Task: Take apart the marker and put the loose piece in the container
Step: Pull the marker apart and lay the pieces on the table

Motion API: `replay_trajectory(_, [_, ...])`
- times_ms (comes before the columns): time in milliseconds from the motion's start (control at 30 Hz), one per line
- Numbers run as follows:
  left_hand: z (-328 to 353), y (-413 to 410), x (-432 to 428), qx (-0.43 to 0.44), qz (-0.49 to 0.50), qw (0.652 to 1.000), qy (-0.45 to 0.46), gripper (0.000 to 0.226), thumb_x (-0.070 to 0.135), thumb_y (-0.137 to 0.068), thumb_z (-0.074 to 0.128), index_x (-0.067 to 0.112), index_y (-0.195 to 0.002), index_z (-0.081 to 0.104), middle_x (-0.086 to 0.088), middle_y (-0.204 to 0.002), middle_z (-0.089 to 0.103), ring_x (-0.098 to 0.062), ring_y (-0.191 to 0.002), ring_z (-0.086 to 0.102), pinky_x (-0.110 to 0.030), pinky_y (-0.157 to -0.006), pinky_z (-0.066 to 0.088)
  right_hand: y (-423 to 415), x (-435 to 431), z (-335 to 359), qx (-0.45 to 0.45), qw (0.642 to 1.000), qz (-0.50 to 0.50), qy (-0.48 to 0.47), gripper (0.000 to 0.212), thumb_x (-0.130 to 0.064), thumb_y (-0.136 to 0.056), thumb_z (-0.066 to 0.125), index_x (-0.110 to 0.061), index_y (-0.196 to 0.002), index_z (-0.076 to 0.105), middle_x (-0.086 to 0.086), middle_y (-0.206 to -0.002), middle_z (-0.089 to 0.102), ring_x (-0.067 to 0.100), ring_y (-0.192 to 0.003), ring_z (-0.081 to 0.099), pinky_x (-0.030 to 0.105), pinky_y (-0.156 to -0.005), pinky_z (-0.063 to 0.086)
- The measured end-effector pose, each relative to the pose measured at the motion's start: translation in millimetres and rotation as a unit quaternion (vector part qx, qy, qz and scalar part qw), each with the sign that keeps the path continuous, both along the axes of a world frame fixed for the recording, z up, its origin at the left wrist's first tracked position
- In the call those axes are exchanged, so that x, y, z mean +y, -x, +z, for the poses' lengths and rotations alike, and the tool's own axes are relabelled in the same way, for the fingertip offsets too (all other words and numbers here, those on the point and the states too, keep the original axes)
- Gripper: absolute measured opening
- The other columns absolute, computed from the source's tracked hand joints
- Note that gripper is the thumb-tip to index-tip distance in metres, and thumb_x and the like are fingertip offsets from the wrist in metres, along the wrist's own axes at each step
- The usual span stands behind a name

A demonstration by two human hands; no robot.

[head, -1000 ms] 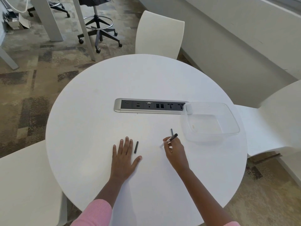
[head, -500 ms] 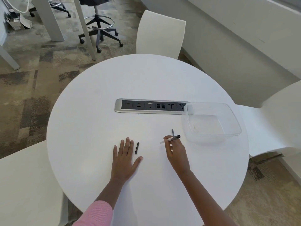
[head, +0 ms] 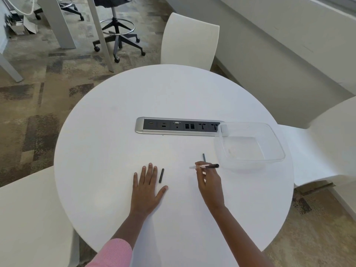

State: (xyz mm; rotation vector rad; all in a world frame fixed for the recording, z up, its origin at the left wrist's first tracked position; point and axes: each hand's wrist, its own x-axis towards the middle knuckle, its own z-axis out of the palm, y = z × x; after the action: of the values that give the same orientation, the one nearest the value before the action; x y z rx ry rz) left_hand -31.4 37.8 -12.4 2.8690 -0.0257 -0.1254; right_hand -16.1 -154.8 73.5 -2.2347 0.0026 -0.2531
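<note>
Marker (head: 211, 166) swung level toward clear container (head: 244, 147), likely for drop; right hand (head: 211, 182) fingers pinch it; left hand (head: 145, 189) flat on table, fingers spread, beside cap (head: 161, 175)

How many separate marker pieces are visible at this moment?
3. A black piece lies beside the left hand; a thin dark rod lies on the table beyond the right hand; the marker body is held in that hand.

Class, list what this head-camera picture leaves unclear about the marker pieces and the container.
1. Head view: marker, its middle partly covered by fingers of the right hand; pale end blurs into the white table.
2. Head view: thin grey piece, lower end behind that hand; too small to identify.
3. Head view: clear container, faint floor marks too dim to name.
</note>
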Motion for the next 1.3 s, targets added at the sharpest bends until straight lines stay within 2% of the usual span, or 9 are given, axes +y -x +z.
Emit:
replay_trajectory(200, [1.0, 1.1, -1.2, -0.003, 0.0, 1.0, 0.006, 0.076, 0.06, -0.092, 0.012, 0.007, -0.137, 0.042, -0.011, -0.145, 0.043, -0.024, -0.134, 0.026, -0.037, -0.115, -0.003, -0.4, -0.6, -12.2, 0.139, 0.987, 0.044, 0.062, 0.025, -0.02, -0.096, 0.04, -0.004, -0.099, 0.059, 0.012, -0.097, 0.065, 0.028, -0.09, 0.063, 0.037, -0.078, 0.047])
replay_trajectory(300, [1.4, 1.3, -0.5, 0.001, 0.002, 1.0, 0.006, 0.076, 0.061, -0.092, 0.011, 0.007, -0.137, 0.041, -0.011, -0.144, 0.044, -0.024, -0.133, 0.027, -0.037, -0.114, -0.001, -2.3, -2.0, -3.7, 0.149, 0.984, -0.041, -0.092, 0.019, -0.018, -0.094, 0.044, -0.013, -0.088, 0.061, 0.007, -0.087, 0.065, 0.013, -0.08, 0.068, 0.034, -0.079, 0.053])
replay_trajectory(467, [1.2, 0.8, 0.8, 0.005, -0.001, 1.0, 0.004, 0.074, 0.06, -0.093, 0.01, 0.007, -0.136, 0.039, -0.011, -0.143, 0.045, -0.025, -0.133, 0.028, -0.037, -0.114, -0.001, -9.6, -8.8, 12.1, 0.213, 0.81, -0.172, -0.519, 0.018, -0.01, -0.094, 0.043, -0.008, -0.079, 0.053, 0.012, -0.071, 0.06, 0.012, -0.054, 0.068, 0.019, -0.054, 0.057])
replay_trajectory(600, [1.3, 0.4, 1.1, 0.004, -0.003, 1.0, 0.007, 0.073, 0.059, -0.093, 0.01, 0.008, -0.137, 0.038, -0.012, -0.143, 0.045, -0.025, -0.132, 0.028, -0.036, -0.114, -0.002, -8.8, -18.2, 22.5, 0.269, 0.681, -0.184, -0.656, 0.021, -0.006, -0.091, 0.046, -0.005, -0.071, 0.053, 0.009, -0.053, 0.065, 0.015, -0.049, 0.067, 0.019, -0.048, 0.056])
replay_trajectory(800, [2.1, 0.2, 0.7, 0.005, -0.005, 1.0, 0.013, 0.073, 0.059, -0.093, 0.011, 0.007, -0.137, 0.038, -0.012, -0.142, 0.046, -0.025, -0.132, 0.029, -0.036, -0.115, -0.004, -8.0, -21.1, 26.0, 0.294, 0.64, -0.169, -0.689, 0.02, -0.006, -0.089, 0.047, -0.006, -0.071, 0.052, 0.009, -0.054, 0.065, 0.013, -0.046, 0.064, 0.017, -0.045, 0.054])
replay_trajectory(900, [2.5, -0.3, 1.2, 0.004, -0.003, 1.0, 0.01, 0.073, 0.059, -0.093, 0.01, 0.007, -0.136, 0.038, -0.012, -0.142, 0.046, -0.025, -0.132, 0.029, -0.036, -0.115, -0.003, -9.7, -20.3, 22.8, 0.269, 0.666, -0.18, -0.672, 0.021, -0.002, -0.089, 0.048, -0.005, -0.07, 0.054, 0.007, -0.054, 0.062, 0.012, -0.045, 0.063, 0.018, -0.048, 0.056])
replay_trajectory(1100, [2.1, 0.5, -0.3, 0.002, -0.004, 1.0, 0.003, 0.075, 0.06, -0.092, 0.009, 0.007, -0.135, 0.043, -0.012, -0.142, 0.046, -0.025, -0.132, 0.029, -0.038, -0.114, 0.001, -13.3, -17.4, 16.0, 0.164, 0.936, -0.119, -0.286, 0.017, -0.005, -0.089, 0.051, -0.016, -0.079, 0.059, 0.006, -0.08, 0.06, 0.002, -0.058, 0.064, 0.018, -0.065, 0.057])
replay_trajectory(1233, [2.9, 0.3, 0.3, -0.003, 0.001, 1.0, 0.01, 0.076, 0.061, -0.091, 0.011, 0.008, -0.135, 0.043, -0.012, -0.143, 0.045, -0.025, -0.133, 0.029, -0.038, -0.115, -0.002, -12.5, -7.4, 30.3, 0.091, 0.986, -0.035, -0.133, 0.015, -0.018, -0.093, 0.048, -0.022, -0.08, 0.056, 0.006, -0.097, 0.065, 0.017, -0.079, 0.065, 0.028, -0.073, 0.055])
replay_trajectory(1300, [2.8, 0.3, 0.4, 0.0, 0.002, 1.0, 0.012, 0.075, 0.061, -0.091, 0.011, 0.009, -0.136, 0.041, -0.012, -0.144, 0.044, -0.024, -0.133, 0.029, -0.038, -0.115, -0.001, -10.4, -1.5, 35.1, 0.016, 0.995, 0.002, -0.094, 0.012, -0.015, -0.093, 0.048, -0.02, -0.086, 0.057, 0.001, -0.097, 0.062, 0.015, -0.083, 0.062, 0.015, -0.071, 0.051])
